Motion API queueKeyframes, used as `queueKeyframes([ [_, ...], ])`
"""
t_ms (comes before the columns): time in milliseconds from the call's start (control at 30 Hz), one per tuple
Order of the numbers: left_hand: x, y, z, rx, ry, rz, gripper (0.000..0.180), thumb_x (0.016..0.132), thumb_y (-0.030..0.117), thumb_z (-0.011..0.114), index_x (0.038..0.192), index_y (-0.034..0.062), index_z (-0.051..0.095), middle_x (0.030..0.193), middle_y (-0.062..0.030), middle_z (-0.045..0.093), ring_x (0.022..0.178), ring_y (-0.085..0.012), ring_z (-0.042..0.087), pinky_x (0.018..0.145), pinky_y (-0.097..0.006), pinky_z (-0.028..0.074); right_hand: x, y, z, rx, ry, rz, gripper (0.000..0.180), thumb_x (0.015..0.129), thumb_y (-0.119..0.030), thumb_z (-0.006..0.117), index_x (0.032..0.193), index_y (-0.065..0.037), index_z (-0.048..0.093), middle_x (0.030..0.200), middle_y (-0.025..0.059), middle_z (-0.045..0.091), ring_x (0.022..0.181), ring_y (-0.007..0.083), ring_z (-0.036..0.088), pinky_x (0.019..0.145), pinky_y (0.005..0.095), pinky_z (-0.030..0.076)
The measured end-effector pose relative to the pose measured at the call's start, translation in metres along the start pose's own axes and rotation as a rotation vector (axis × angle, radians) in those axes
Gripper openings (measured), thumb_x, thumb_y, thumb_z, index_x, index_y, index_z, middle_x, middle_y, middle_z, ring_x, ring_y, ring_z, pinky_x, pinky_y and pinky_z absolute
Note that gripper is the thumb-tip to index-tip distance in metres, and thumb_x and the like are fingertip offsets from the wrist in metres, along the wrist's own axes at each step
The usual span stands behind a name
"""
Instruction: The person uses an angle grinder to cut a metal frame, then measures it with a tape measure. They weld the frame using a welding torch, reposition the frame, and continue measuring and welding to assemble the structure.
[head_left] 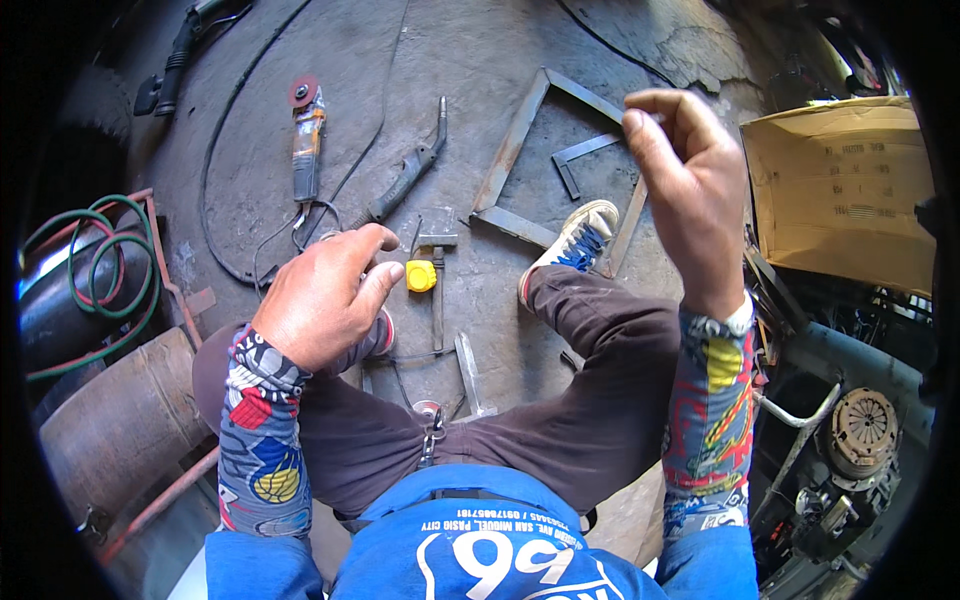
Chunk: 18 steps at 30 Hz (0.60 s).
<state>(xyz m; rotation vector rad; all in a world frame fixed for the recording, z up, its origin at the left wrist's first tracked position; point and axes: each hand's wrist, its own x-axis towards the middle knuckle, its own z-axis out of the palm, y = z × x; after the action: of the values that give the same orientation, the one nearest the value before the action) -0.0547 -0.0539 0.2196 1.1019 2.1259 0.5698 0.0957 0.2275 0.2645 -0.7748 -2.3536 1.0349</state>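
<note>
My left hand point(325, 295) hovers over my knee with its fingers bent, thumb and forefinger apart, and nothing between them. Just right of it are a yellow tape measure point(420, 276) and a hammer point(438, 310) on the floor. My right hand point(695, 185) is raised at the right, fingers curled in toward the thumb; whatever they may pinch cannot be made out. Beneath and left of that hand lies a rectangular metal frame point(508, 150), with a small L-shaped metal piece point(572, 170) inside it. My shoe point(580, 240) is at the frame's near edge.
An angle grinder point(306, 150) and a welding torch point(405, 182) lie ahead, with cables across the floor. A metal strip point(470, 375) is between my legs. A cardboard box point(840, 190) and machine parts point(862, 430) stand right; green hose point(125, 300) and a rusty drum point(125, 405) left.
</note>
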Motion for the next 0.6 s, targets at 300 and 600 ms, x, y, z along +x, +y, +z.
queueKeyframes([
  [300,0.001,-0.016,-0.003,0.159,-0.04,-0.053,0.036,0.091,0.027,0.071,0.116,0.0019,0.063,0.107,-0.024,0.068,0.103,-0.0449,0.065,0.087,-0.052,0.052,-0.019,-0.017,0.017,-0.242,-0.239,0.032,0.032,0.091,-0.032,0.07,0.106,-0.004,0.063,0.088,0.022,0.072,0.084,0.0437,0.071,0.073,0.0535,0.056],
  [600,-0.04,-0.017,0.002,0.075,-0.006,-0.152,0.043,0.092,0.034,0.07,0.123,0.0041,0.065,0.111,-0.0238,0.071,0.104,-0.0418,0.068,0.089,-0.05,0.054,-0.019,-0.051,0.078,-0.255,-0.64,-0.115,0.041,0.093,-0.036,0.067,0.116,-0.002,0.061,0.094,0.0254,0.072,0.094,0.0441,0.07,0.084,0.0547,0.055],
])
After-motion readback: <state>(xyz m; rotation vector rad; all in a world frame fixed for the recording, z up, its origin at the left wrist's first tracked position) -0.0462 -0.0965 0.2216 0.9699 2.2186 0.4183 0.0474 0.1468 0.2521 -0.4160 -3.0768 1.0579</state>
